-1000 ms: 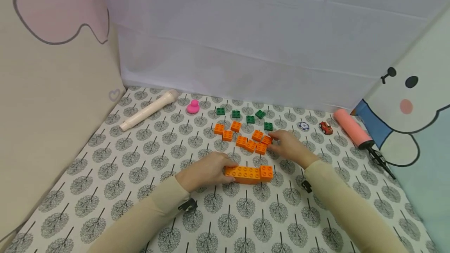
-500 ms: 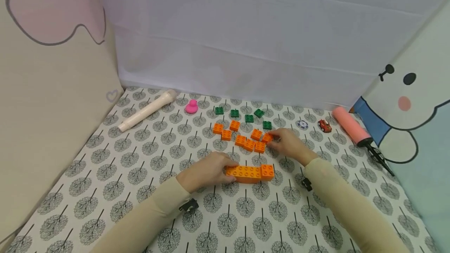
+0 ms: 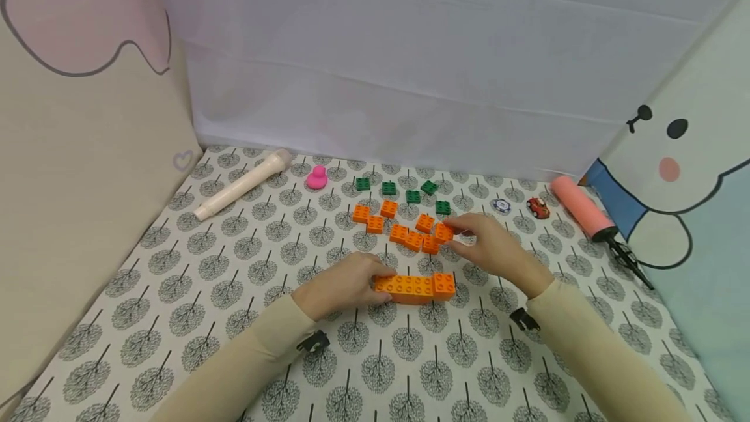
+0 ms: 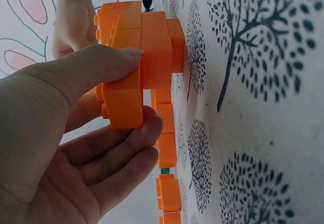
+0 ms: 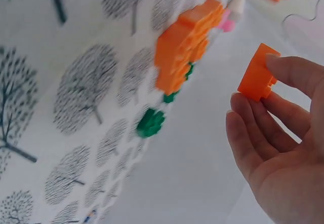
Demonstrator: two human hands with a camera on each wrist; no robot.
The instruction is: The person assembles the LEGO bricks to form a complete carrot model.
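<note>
In the head view my left hand (image 3: 348,285) holds the left end of a block of joined orange toy bricks (image 3: 410,287), with one brick standing higher at its right end. The left wrist view shows the thumb pressed along the side of this brick block (image 4: 156,49) and fingers under its near end. My right hand (image 3: 495,249) pinches a single orange brick (image 5: 259,72) between thumb and fingers, lifted off the cloth. Several loose orange bricks (image 3: 375,224) lie to the left of that hand. Behind them are several small green bricks (image 3: 413,196).
A pale microphone-shaped stick (image 3: 243,184) and a pink toy duck (image 3: 317,178) lie at the back left. Towards the back right are a poker chip (image 3: 501,205), a red toy car (image 3: 538,208) and a pink cylinder with a black end (image 3: 583,208). A hanging cloth (image 3: 381,70) closes the back.
My right hand has taken hold of an orange brick at the right of the loose group and raised it slightly. The left hand keeps its grip on the joined bricks.
</note>
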